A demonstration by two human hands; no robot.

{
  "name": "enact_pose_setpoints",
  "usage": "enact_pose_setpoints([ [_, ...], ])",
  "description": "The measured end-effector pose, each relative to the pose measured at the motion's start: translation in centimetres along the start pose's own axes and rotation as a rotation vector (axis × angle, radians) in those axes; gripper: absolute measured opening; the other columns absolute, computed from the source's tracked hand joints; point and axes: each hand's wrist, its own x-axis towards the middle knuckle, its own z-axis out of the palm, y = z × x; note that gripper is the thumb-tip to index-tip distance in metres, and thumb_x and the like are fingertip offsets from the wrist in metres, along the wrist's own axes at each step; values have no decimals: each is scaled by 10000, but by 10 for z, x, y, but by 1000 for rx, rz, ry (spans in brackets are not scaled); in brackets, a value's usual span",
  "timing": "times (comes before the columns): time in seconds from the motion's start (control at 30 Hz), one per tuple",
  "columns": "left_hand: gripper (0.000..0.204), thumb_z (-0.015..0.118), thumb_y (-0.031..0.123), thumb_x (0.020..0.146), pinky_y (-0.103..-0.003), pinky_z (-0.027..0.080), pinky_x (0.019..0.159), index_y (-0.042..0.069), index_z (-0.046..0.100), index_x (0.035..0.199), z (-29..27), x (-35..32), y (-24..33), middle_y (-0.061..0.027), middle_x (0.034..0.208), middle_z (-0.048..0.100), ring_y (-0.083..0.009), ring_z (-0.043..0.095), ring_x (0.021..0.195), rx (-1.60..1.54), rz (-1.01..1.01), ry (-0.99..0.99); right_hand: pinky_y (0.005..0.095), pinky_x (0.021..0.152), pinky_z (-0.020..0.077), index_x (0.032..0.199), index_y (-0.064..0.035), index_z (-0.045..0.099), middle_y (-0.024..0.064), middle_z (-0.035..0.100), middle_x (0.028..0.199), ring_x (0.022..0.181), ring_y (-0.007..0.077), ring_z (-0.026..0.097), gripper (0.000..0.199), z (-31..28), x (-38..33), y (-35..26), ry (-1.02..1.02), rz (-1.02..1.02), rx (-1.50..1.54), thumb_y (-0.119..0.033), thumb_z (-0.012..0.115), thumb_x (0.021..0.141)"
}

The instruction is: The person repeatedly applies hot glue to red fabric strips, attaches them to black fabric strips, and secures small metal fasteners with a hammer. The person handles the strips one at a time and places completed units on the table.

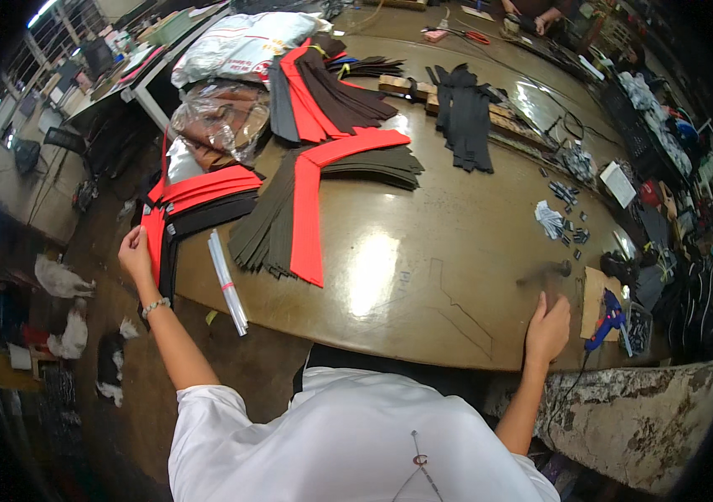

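At the table's left edge, my left hand (134,251) is closed with its fingertips on a bright red strip (155,226). This strip belongs to a pile of angled red and black fabric pieces (211,214). Over the right side of the table, my right hand (548,329) is closed round what looks like a hammer (551,271). Its dark head is smeared by motion, and the fingers cover most of the handle. Between my hands lies a fanned stack of dark olive strips (269,222), with a red angled piece (307,226) on top.
Silvery rods (228,284) lie at the table's front left edge. A blue glue gun (606,322) rests on cardboard at the right. Small metal clips (564,194) are scattered beyond my right hand. Plastic bags (243,50) stand far left. Another person's hands (541,18) show at the far side.
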Motion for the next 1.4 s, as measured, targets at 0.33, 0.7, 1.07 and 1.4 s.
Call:
enact_pose_setpoints([
  [0.33, 171, 669, 170, 927, -252, 465, 748, 25, 671, 1017, 36, -130, 165, -29, 903, 632, -130, 569, 820, -446, 186, -60, 410, 796, 500, 1121, 9, 598, 170, 614, 1075, 952, 336, 611, 343, -33, 44, -27, 43, -335, 101, -270, 641, 927],
  [0.7, 179, 637, 154, 955, -268, 439, 856, -16, 661, 1002, 15, -332, 215, -34, 987, 647, -107, 551, 935, -619, -333, -2205, 417, 772, 531, 987, -21, 708, 164, 711, 969, 912, 346, 680, 316, 95, 193, -250, -287, -276, 761, -307, 706, 853],
  [1.07, 300, 495, 202, 1026, -325, 435, 899, -62, 637, 1030, 11, -333, 202, -122, 1049, 647, -208, 570, 984, -517, -45, -2386, 226, 534, 405, 954, -64, 672, -3, 618, 820, 652, 80, 524, 249, 76, 211, -222, -754, 19, 1468, -280, 749, 857],
  [1.4, 408, 456, 289, 1042, -361, 447, 873, -60, 656, 970, 12, -343, 189, -116, 968, 658, -228, 573, 911, -601, -376, -2438, 193, 507, 451, 993, -32, 613, 16, 616, 812, 623, 58, 548, 220, -24, 43, -109, -1323, 76, 1561, -214, 706, 911],
])
